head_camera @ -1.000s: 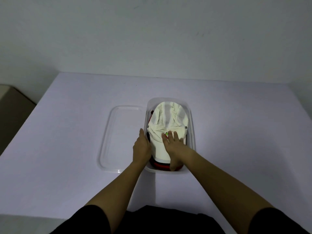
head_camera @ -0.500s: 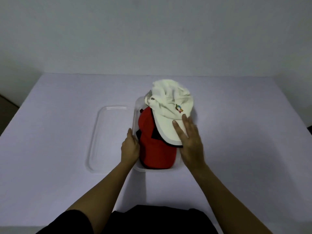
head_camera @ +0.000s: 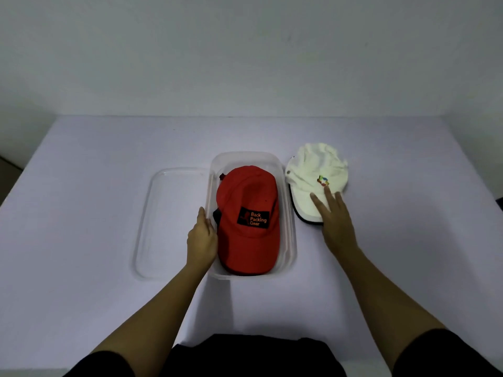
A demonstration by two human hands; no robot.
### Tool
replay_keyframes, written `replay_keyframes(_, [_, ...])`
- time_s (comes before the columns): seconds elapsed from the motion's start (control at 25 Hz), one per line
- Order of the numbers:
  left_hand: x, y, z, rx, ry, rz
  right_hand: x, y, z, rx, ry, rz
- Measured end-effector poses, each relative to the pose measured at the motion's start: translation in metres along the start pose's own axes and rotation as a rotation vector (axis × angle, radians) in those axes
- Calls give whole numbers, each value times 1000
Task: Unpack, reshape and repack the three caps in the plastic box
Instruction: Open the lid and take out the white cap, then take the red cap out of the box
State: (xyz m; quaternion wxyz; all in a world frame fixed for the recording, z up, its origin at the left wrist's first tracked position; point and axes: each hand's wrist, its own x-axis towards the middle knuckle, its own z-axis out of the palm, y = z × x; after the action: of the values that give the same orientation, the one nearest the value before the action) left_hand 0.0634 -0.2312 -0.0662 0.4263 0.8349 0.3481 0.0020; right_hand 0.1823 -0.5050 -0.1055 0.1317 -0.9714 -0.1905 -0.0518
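A clear plastic box stands mid-table. In it lies a red cap with a black "Back Packing Gear" patch; a dark cap edge peeks out beneath it on the left. A crumpled white cap with a small coloured logo lies on the table right of the box. My left hand grips the box's left wall. My right hand rests flat on the white cap's brim, fingers spread.
The box's clear lid lies flat on the table, touching the box's left side. The table is pale lavender, with a wall close behind its far edge.
The white cap has come out of the box, carried right by my right hand and laid on the table. The red cap is now uncovered. My left hand stays at the box's left wall.
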Motion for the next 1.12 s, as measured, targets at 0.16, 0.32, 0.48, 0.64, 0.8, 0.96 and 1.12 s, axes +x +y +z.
replay_keyframes(0.16, [2,-1,1,14,10,-1,22,12,22,-68,-210,-16])
replay_keyframes(0.32, [3,-2,4,24,19,-5,65,19,23,-123,-327,-1])
replay_keyframes(0.48, [4,-2,6,17,26,-5,99,26,17,-145,-447,-1])
replay_keyframes(0.64, [4,-1,6,18,29,-7,109,-2,-6,-42,-503,-27])
replay_keyframes(0.8, [3,-1,6,19,34,-1,60,-79,-18,253,-145,-398])
replay_keyframes(0.96, [3,-1,6,9,36,1,13,-117,-11,-59,-725,-410])
replay_keyframes(1.12, [3,-1,6,10,38,8,20,-131,-11,-199,-865,-406])
